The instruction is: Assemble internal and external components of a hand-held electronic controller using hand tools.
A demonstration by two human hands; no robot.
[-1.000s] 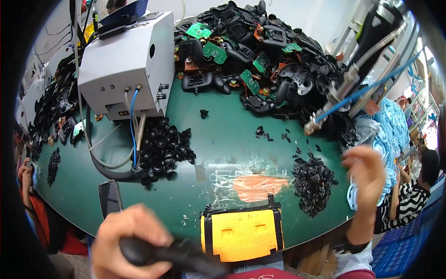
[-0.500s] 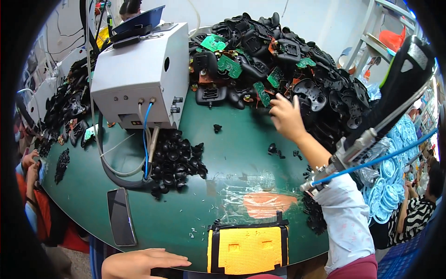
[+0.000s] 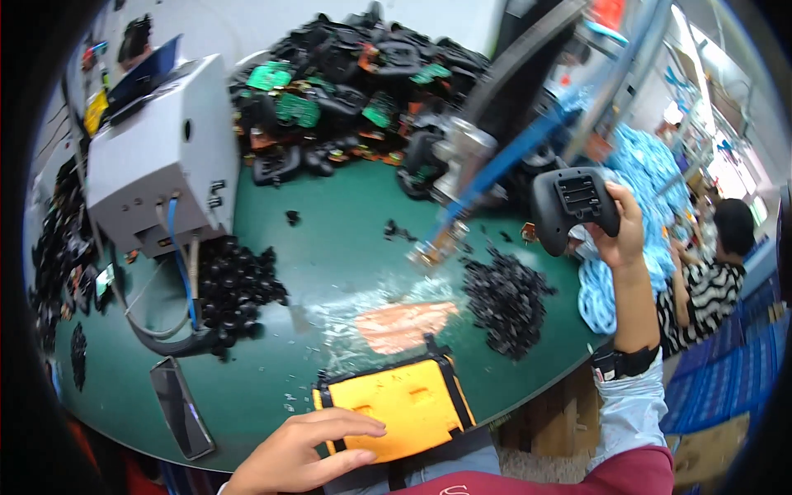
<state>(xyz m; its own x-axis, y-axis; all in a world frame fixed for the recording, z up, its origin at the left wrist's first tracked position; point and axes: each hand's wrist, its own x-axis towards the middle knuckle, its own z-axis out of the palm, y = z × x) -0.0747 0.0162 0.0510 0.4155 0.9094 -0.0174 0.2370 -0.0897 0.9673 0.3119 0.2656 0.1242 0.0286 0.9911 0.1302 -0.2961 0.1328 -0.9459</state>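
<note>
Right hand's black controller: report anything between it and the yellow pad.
Between the black controller and yellow pad, a pile of small black parts lies on the table; the left hand partly covers the pad.

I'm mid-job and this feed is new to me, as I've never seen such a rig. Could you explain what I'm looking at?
There is no robot here: these are a person's bare hands. The view looks down from the left of two fisheye cameras worn on the head, so straight edges bend near the rim.

The right hand holds a black game controller, its open battery compartment facing the camera. The left hand is open over the near-left part of a yellow pad; whether it presses down is hard to tell.

On the green table are a pale machine box, a heap of controllers and circuit boards, round black parts, small black pieces and a smartphone.
</note>
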